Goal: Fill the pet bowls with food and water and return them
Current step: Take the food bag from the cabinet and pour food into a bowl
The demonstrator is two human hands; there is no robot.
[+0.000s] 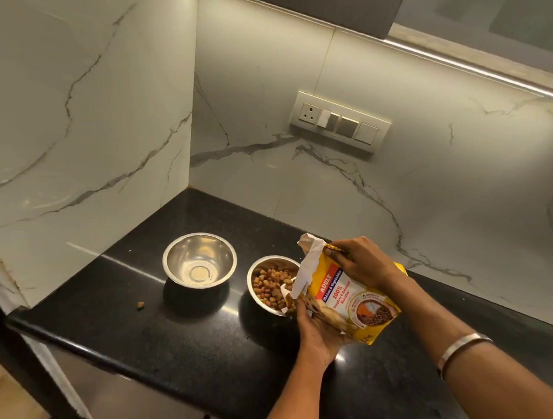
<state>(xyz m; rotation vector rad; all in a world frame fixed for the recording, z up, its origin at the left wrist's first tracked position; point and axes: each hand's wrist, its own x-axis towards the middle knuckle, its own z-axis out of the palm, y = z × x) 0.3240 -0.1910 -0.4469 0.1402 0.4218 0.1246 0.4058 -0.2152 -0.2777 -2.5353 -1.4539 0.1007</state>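
Two steel pet bowls stand on the black countertop [179,336]. The left bowl [199,260] has nothing in it. The right bowl [266,285] holds brown kibble. A yellow pet food bag [347,297] is tilted over the right bowl, its torn white mouth touching the bowl's near rim. My left hand [317,332] grips the bag from below. My right hand [361,262] grips the bag's top edge. A silver bangle sits on my right wrist.
One loose kibble piece [141,305] lies on the counter left of the bowls. Marble walls enclose the corner at left and behind. A switch panel [339,124] is on the back wall. The counter's front edge runs diagonally below my arms.
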